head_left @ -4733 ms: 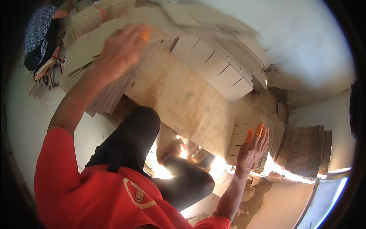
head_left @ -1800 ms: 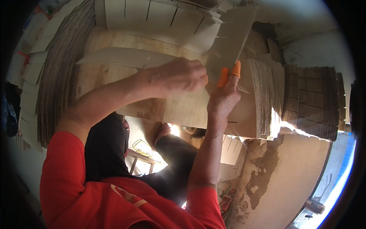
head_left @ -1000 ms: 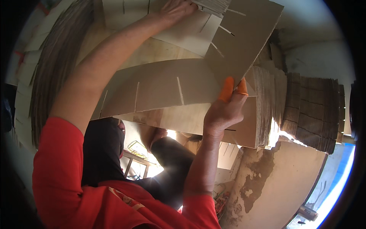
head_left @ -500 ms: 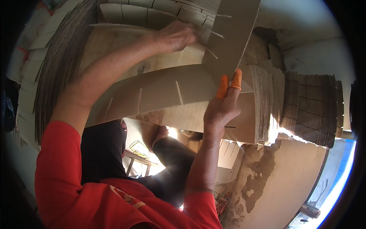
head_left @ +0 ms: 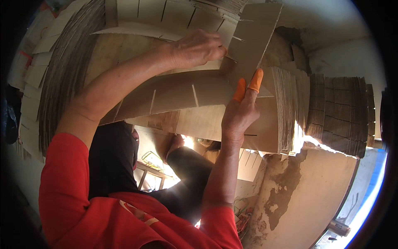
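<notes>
My right hand, with orange finger cots on two fingers, grips the lower end of a slotted cardboard strip that slants up and away. Another slotted cardboard strip meets it at the grip and runs left below my left forearm. My left hand is closed, its fingertips pinched at the left edge of the slanting strip. What lies inside those fingers is mostly hidden; a pale-edged strip passes behind the hand.
Cardboard stacks stand at the right, a near one and a slotted one. A tall stack rises on the left, and slotted pieces stand along the back. A wooden board lies beneath the work, above my legs.
My left hand has come down and slightly right, to the slanting strip's edge. That strip has tipped a little and sits lower; my right hand keeps its grip.
</notes>
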A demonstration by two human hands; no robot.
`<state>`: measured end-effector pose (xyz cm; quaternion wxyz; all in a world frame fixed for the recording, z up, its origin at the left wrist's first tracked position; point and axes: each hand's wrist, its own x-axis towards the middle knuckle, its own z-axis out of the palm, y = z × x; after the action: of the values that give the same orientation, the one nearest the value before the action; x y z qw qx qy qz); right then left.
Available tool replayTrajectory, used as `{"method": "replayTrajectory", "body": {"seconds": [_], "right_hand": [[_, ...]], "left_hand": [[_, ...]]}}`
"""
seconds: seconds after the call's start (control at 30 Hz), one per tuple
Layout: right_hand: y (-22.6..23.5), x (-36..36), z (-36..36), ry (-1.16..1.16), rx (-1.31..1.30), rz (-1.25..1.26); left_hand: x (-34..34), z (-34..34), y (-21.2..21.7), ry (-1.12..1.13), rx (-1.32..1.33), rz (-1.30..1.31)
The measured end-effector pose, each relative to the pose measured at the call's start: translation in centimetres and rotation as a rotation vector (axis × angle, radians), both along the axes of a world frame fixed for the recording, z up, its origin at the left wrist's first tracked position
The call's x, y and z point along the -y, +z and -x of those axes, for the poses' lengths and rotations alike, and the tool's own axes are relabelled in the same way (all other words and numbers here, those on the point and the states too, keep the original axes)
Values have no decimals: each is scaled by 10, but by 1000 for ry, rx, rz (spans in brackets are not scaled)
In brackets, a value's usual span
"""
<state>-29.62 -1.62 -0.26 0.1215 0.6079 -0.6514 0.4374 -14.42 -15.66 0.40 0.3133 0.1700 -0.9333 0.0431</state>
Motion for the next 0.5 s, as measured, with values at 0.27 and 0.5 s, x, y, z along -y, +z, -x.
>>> {"method": "replayTrajectory", "body": {"seconds": [0.27, 0.5], "right_hand": [[-12, 2, 3, -43, 32, -187], [-20, 2, -3, -41, 199, -186]], "left_hand": [[-37, 0, 17, -117, -55, -66], [-52, -12, 33, 23, -44, -594]]}}
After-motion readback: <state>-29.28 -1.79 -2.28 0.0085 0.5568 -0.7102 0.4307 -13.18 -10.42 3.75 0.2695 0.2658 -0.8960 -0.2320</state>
